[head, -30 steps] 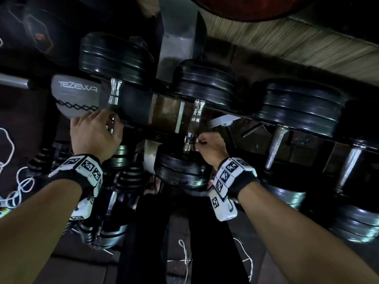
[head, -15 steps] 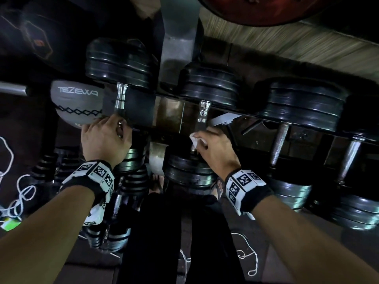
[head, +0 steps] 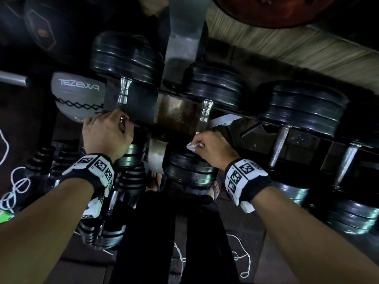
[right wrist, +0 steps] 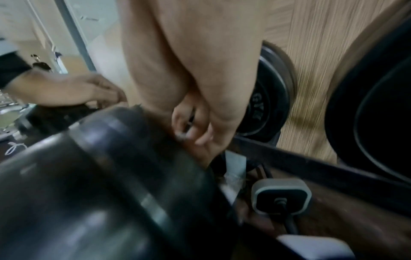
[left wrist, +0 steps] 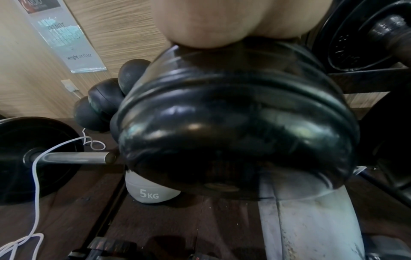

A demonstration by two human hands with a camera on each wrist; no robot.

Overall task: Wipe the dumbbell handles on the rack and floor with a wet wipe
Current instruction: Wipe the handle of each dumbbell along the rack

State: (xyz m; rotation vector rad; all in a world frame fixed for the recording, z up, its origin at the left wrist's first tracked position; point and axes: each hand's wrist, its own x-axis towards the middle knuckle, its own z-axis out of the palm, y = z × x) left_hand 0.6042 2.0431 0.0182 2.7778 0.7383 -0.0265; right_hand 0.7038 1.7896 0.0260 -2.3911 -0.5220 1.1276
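Note:
Black dumbbells with chrome handles lie across the rack [head: 229, 117]. My right hand [head: 209, 145] curls round the near end of the middle dumbbell's handle [head: 204, 115], with a white wet wipe [head: 192, 146] bunched under its fingers; the blurred right wrist view shows the curled fingers [right wrist: 193, 121] beside the near weight head [right wrist: 100, 184]. My left hand [head: 107, 131] grips the lower part of the left dumbbell's handle [head: 124, 91]. In the left wrist view that dumbbell's black head [left wrist: 235, 126] fills the middle and hides the fingers.
Two more racked dumbbells [head: 301, 107] lie to the right. Smaller dumbbells [head: 127, 181] stand on the lower tier and floor. A grey 5 kg weight [left wrist: 151, 190], a barbell [left wrist: 73, 157], white cords [head: 14, 187] and my feet [head: 215, 189] are on the dark floor. A wood wall is behind.
My right hand slid up the middle handle from its near end over the first half second, the wipe coming into sight. The left hand keeps its hold on the left handle.

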